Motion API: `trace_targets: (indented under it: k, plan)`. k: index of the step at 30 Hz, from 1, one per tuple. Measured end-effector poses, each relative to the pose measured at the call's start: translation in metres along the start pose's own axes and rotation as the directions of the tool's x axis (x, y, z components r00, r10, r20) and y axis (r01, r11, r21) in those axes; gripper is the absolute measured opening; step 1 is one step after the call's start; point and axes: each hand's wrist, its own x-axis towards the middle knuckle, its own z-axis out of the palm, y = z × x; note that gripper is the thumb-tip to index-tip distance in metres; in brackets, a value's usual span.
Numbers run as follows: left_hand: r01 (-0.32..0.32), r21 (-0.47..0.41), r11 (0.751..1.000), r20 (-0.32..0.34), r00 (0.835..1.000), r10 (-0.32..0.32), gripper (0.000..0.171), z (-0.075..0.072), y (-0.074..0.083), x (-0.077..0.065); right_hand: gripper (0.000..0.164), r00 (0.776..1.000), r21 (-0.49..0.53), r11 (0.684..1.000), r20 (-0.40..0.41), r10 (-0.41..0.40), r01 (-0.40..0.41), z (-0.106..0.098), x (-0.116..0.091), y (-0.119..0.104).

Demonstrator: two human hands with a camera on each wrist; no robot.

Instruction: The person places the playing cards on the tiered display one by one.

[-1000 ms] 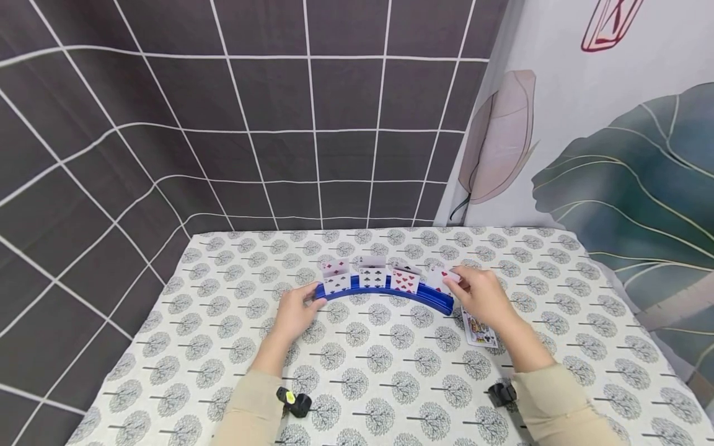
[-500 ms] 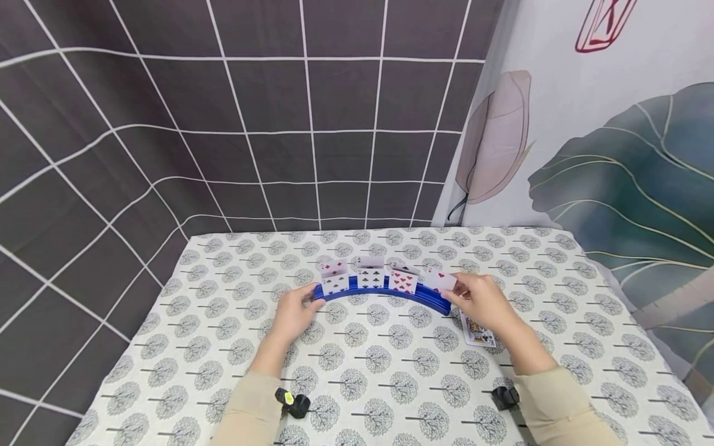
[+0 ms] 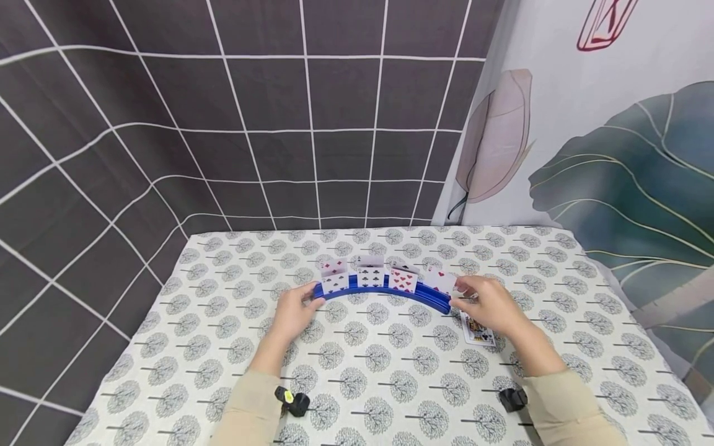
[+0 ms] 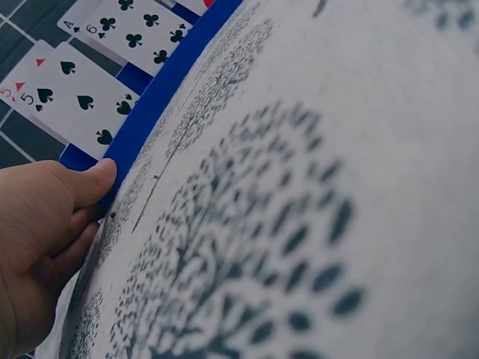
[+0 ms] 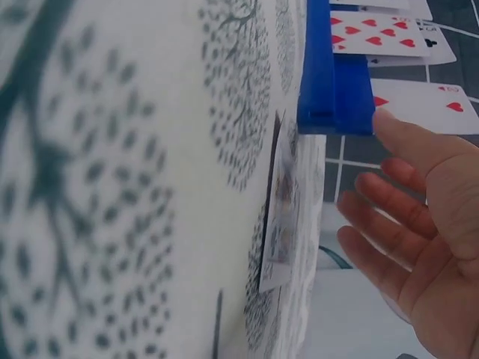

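Note:
A curved blue card holder stands on the patterned tablecloth, bearing playing cards in two rows. My left hand grips its left end, thumb over the front, near the five of spades. A six of clubs and a many-pip hearts card stand farther along the front row. At the right end a low hearts card leans upright in the back slot. Beside it is my right hand, fingers spread loosely and thumb tip at the holder's corner.
A face card of clubs lies face up on the tablecloth below my right hand. Behind the table hangs a dark curtain with white grid lines; a floral curtain hangs at the right.
The hearts card at the right has come down into the holder's back slot. My right fingers have loosened from it and shifted slightly right. The left hand keeps its grip.

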Motion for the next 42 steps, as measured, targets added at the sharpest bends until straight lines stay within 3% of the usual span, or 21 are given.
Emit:
trace_targets:
  k: [14, 24, 32, 38, 42]
  plan:
    - [0.011, -0.006, 1.000, 0.013, 1.000, -0.011, 0.047, -0.002, 0.003, -0.001, 0.070, 0.989, -0.054, 0.994, 0.109, 0.098, -0.093, -0.008, -0.012, 0.014]
    - [-0.001, 0.000, 1.000, 0.003, 1.000, 0.001, 0.047, -0.002, 0.004, -0.001, 0.093, 0.977, -0.055, 0.992, 0.180, 0.118, -0.110, -0.013, -0.022, 0.022]
    - [-0.011, 0.001, 1.000, 0.002, 1.000, 0.011, 0.047, -0.004, 0.006, -0.001, 0.092, 0.962, -0.102, 0.987, 0.228, 0.147, -0.126, -0.013, -0.026, 0.023]
    - [-0.022, 0.011, 1.000, -0.001, 1.000, 0.022, 0.045, -0.003, 0.005, -0.001, 0.104, 0.955, -0.105, 0.977, 0.214, 0.205, -0.186, -0.014, -0.026, 0.020]
    - [-0.022, 0.016, 1.000, -0.005, 1.000, 0.022, 0.043, -0.002, 0.005, -0.001, 0.091, 0.967, -0.083, 0.981, 0.171, 0.190, -0.178, -0.016, -0.025, 0.019]
